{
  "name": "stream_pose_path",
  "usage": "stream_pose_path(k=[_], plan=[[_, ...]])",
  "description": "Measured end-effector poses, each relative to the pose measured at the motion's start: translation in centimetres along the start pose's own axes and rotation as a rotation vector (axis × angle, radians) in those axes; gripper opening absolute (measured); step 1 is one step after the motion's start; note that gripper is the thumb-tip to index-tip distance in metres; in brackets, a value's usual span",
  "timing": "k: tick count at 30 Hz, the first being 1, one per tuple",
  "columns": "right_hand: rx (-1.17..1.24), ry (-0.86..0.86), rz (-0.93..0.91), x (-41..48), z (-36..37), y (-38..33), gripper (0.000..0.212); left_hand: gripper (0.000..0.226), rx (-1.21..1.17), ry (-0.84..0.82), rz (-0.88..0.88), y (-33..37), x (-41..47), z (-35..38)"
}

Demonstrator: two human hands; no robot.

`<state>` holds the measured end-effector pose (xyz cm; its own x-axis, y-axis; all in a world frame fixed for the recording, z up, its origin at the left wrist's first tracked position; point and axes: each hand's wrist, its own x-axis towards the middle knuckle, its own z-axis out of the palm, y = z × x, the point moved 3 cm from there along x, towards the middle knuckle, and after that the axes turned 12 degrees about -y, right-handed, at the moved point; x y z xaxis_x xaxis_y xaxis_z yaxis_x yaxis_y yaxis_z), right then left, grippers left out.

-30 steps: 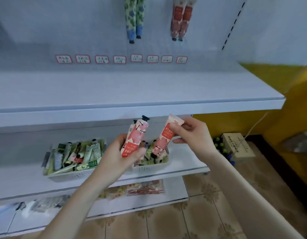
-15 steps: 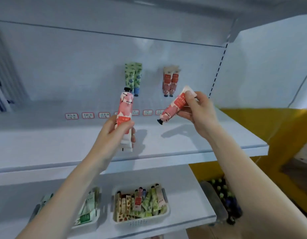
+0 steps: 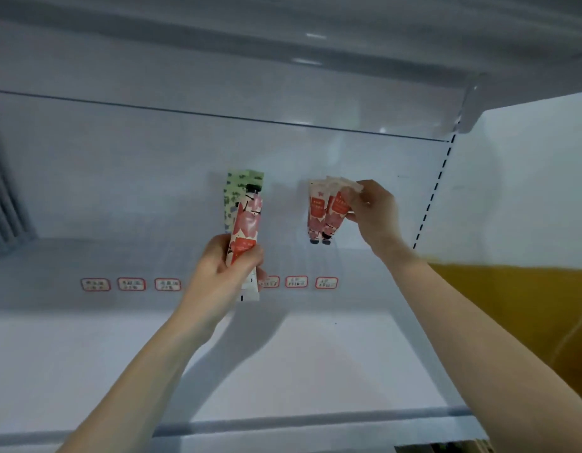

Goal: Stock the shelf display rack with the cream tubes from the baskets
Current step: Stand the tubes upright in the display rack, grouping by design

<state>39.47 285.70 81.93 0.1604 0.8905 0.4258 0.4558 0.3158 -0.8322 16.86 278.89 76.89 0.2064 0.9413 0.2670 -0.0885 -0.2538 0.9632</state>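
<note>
- Left hand [image 3: 224, 269]: fingers and thumb are wrapped round the lower half of the pink tube [image 3: 247, 220]. The tube stands upright, with its black cap above the fingers and its flat crimped end just below the palm.
- Right hand [image 3: 374, 214]: fingertips pinch the flat crimped top of the red tube [image 3: 337, 207]. Its body hangs cap-down below and to the left of the fingers.
- The red tube is touching or overlapping the hung red tube [image 3: 316, 210] on the far side from the fingers. The hook is hidden, so it cannot be told whether the pinched tube is already seated.
- The green tubes [image 3: 237, 188] hang on the back panel [image 3: 119, 191], directly behind the pink tube's cap.
- Handling, judged: the tubes are light, since a fingertip pinch carries one. The body is soft-walled and will dent if squeezed. The printed skin looks smooth and probably slips a little.
- Hold points, judged: use the crimped end for hanging, as it is the stiffest part and likely carries the hang hole. Use the mid-body for carrying, with light pressure only.
- Keep fingers off the cap, as twisting may loosen it.
- The price labels [image 3: 326, 282] sit well below the right fingers.
</note>
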Motion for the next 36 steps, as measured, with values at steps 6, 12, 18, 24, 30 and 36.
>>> stream_pose_path(k=[6,12,18,24,30,36], plan=[[-0.055,-0.060,-0.012,1.8,1.8,1.8,0.004,0.009,0.026,0.020,-0.014,-0.9,1.8,0.6],[-0.151,-0.125,-0.001,2.1,2.5,2.8,0.007,0.033,-0.007,0.010,-0.057,-1.4,2.5,0.3],[-0.198,-0.097,0.068,2.4,2.4,3.1,0.024,0.027,0.003,-0.007,-0.092,-1.4,2.5,0.1],[-0.211,-0.100,0.013,1.5,3.2,3.0,0.021,0.023,-0.004,-0.027,-0.104,-2.0,2.5,0.2],[-0.195,-0.096,0.020,1.7,3.1,3.2,0.013,0.023,-0.019,-0.036,-0.119,-2.3,2.6,0.1],[-0.194,-0.111,-0.019,1.3,3.3,3.4,0.013,0.026,-0.028,-0.044,-0.138,-2.6,2.7,0.1]])
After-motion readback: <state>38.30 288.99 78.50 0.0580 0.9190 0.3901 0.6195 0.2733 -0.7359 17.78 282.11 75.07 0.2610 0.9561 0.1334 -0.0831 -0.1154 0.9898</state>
